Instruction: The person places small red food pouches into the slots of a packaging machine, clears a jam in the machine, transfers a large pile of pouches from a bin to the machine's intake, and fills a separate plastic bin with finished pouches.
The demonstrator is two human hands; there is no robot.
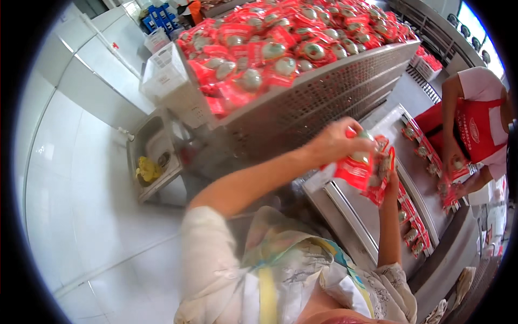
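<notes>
My left hand grips a red-and-clear plastic pouch with a pale egg-shaped item inside. Just to its right, my right hand holds several more such pouches, bunched together and partly overlapping. Both hands are raised close together over the near side of a steel packing machine. A row of filled pouches lies along the machine bed beyond my right forearm. The fingers of my right hand are largely hidden behind the pouches.
A perforated metal bin ahead is heaped with filled pouches. White plastic crates and a sink holding a yellow cloth or bag stand left. A co-worker in a red apron handles pouches across the machine.
</notes>
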